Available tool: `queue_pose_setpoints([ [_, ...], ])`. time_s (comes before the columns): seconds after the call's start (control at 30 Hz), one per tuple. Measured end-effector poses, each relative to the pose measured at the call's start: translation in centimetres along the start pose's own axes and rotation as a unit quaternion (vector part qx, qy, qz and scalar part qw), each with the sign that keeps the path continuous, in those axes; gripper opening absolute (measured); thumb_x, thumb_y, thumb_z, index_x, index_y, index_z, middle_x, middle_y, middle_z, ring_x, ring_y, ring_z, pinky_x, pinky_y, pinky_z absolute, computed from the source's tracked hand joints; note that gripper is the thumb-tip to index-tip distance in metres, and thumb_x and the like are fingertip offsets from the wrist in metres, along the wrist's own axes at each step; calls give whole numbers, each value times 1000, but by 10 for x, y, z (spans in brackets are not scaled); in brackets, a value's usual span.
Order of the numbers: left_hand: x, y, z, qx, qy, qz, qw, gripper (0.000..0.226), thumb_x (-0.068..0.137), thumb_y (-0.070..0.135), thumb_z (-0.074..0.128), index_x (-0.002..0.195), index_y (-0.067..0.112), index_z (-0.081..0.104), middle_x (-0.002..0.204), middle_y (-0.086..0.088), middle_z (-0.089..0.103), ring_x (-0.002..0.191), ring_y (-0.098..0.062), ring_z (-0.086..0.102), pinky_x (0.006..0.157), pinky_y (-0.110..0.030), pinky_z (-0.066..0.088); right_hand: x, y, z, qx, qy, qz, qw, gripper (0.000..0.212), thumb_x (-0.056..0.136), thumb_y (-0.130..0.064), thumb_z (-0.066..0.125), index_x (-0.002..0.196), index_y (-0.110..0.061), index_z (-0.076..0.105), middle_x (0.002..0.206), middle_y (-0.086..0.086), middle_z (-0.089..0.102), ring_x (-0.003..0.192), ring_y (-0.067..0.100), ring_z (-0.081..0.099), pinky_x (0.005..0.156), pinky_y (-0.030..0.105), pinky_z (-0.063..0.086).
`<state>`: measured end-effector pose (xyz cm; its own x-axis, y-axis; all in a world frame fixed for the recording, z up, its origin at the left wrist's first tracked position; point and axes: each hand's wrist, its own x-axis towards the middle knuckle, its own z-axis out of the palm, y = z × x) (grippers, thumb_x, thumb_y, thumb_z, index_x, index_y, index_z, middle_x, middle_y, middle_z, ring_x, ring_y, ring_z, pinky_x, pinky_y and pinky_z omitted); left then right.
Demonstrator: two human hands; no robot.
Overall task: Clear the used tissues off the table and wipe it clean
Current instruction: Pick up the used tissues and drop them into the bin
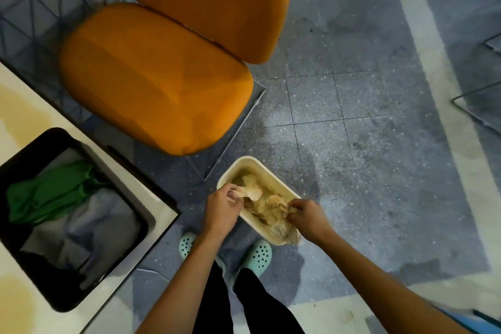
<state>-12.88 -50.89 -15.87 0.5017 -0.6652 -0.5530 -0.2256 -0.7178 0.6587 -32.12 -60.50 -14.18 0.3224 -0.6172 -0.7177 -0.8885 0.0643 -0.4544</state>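
Observation:
A cream rectangular container [245, 164] sits on the floor in front of my feet, filled with crumpled, stained tissues [264, 205]. My left hand [222, 205] reaches over its near left rim and pinches a crumpled tissue [248, 191] with curled fingers. My right hand [305, 215] is at the container's right side, fingers curled round another wad of tissue [284, 209]. The white table [130, 182] lies at the left, with yellowish stains [19, 114] on its surface.
A black tray [16, 156] on the table holds a green cloth [48, 192] and a grey cloth [100, 222]. An orange chair [151, 76] stands beyond the container. Grey tiled floor [366, 144] stretches to the right, with metal frame legs [477, 114] at the far right.

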Motion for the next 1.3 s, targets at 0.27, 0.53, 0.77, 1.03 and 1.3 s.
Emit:
queue_pose_setpoints([
  [0.27, -19, -18, 2, -53, -7, -10, 999, 13, 88, 6, 64, 89, 19, 66, 81, -2, 69, 74, -15, 69, 66, -26, 54, 4, -11, 5, -12, -15, -29, 999, 22, 90, -10, 57, 107, -16, 69, 94, -2, 64, 85, 15, 60, 73, 20, 42],
  [0.53, -31, -16, 2, -73, -3, -10, 997, 11, 89, 6, 63, 90, 16, 67, 81, -1, 70, 73, -13, 69, 68, -23, 56, 7, -26, 8, -146, -37, -110, 982, 48, 88, -19, 59, 136, -20, 53, 133, 10, 58, 115, 28, 59, 98, 35, 47],
  [0.77, -53, 0, -7, -68, -1, 0, 998, 13, 90, 9, 62, 92, 21, 67, 82, -1, 71, 72, -11, 69, 65, -17, 53, -19, -39, 2, -166, -44, -146, 974, 39, 87, -22, 63, 126, -16, 62, 130, 7, 59, 107, 27, 61, 95, 35, 47],
  [1.03, -92, 28, -35, -105, 44, 46, 992, 20, 89, 4, 62, 94, 23, 69, 83, 7, 68, 76, -11, 67, 72, -27, 58, -65, -68, -13, -62, 13, -207, 976, 15, 89, -26, 63, 102, -22, 71, 100, -4, 72, 88, 14, 65, 82, 35, 53],
  [1.3, -145, 56, -83, -132, 106, 112, 979, 23, 89, 4, 61, 90, 25, 67, 80, 6, 69, 63, -7, 66, 64, -27, 56, -127, -120, -24, -26, 24, -288, 957, 12, 91, -23, 63, 94, -15, 72, 88, -3, 72, 79, 11, 64, 74, 32, 53],
])
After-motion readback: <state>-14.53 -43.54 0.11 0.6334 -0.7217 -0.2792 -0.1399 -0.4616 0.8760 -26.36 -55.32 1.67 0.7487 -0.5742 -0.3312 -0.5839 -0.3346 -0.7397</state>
